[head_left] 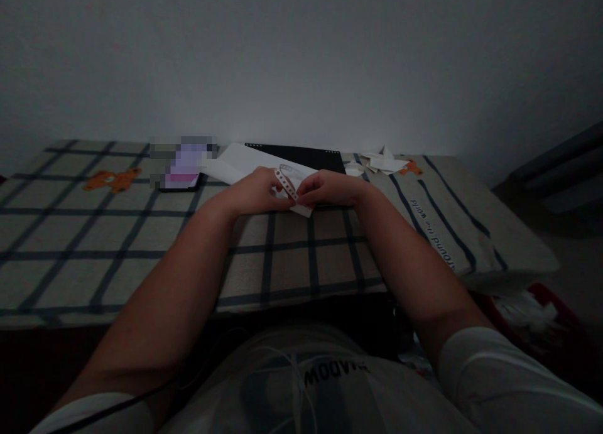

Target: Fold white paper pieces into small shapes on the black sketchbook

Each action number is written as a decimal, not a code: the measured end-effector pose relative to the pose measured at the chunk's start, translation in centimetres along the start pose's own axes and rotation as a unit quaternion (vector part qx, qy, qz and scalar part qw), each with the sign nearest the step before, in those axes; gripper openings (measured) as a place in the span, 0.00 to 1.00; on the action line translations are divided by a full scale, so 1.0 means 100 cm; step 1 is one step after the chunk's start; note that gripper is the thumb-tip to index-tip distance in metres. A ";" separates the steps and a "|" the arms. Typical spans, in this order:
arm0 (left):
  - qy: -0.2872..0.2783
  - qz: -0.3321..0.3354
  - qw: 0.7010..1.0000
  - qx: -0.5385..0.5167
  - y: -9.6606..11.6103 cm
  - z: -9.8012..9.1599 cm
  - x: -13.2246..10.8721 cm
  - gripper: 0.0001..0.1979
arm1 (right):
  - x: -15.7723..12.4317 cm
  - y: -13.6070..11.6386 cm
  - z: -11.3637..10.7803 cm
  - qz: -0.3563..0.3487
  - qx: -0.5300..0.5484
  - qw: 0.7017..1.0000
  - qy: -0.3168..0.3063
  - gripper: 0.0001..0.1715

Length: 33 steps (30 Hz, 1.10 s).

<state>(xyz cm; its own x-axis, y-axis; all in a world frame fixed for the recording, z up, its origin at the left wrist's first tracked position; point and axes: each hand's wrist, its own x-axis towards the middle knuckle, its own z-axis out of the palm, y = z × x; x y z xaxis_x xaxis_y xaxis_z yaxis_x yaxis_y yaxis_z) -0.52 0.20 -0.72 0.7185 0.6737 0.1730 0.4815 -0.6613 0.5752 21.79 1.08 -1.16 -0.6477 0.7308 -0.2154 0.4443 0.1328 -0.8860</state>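
Near the middle of the table, my left hand (261, 190) is closed with thumb and fingers around a white paper strip (284, 184) with a row of dark holes. The strip curls up in a loop between my hands. My right hand (328, 188) pinches at the strip's lower end, its fingertips close to those of the left. A white corner of paper (303, 211) pokes out below the fingertips. Behind my hands lies a white sheet (238, 161), partly over a black cover (301, 154) with small holes along its far edge.
A phone (183, 167) with a lit, blurred screen lies left of the sheet. Crumpled and torn paper pieces (384, 161) lie at the back right. The checked tablecloth (287, 252) ends in front of me. A red bin (541, 314) holding white scraps stands below right; a wall rises behind.
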 end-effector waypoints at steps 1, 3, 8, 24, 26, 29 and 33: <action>0.000 -0.003 1.000 -0.003 0.000 0.000 0.000 0.15 | 0.000 -0.001 0.000 -0.006 -0.002 1.000 0.000 0.08; -0.002 -0.009 1.000 -0.009 -0.001 0.000 0.000 0.16 | -0.001 -0.003 0.001 -0.013 0.004 1.000 0.001 0.07; 0.001 -0.012 1.000 0.025 -0.003 -0.003 0.000 0.13 | -0.002 0.001 0.000 0.008 0.038 0.999 -0.013 0.09; 0.013 0.031 0.999 0.035 -0.013 0.004 0.001 0.12 | 0.001 0.004 -0.001 -0.026 -0.006 0.999 -0.024 0.11; 0.012 0.032 0.999 0.027 -0.012 0.003 0.001 0.11 | 0.001 0.003 0.000 -0.047 -0.013 0.998 -0.027 0.11; 0.014 0.028 0.999 0.025 -0.008 0.000 0.000 0.11 | 0.001 0.003 0.000 -0.062 -0.004 0.998 -0.015 0.11; 0.017 0.015 0.999 0.041 -0.006 -0.004 -0.001 0.10 | 0.000 0.005 -0.002 -0.025 0.018 1.000 -0.002 0.11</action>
<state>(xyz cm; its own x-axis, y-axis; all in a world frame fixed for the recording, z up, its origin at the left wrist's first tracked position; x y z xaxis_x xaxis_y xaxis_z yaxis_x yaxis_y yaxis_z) -1.02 0.65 -0.78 0.7158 0.6637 0.2171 0.5007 -0.7044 0.5031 22.16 1.23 -1.55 -0.6714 0.7210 -0.1714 0.3883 0.1453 -0.9100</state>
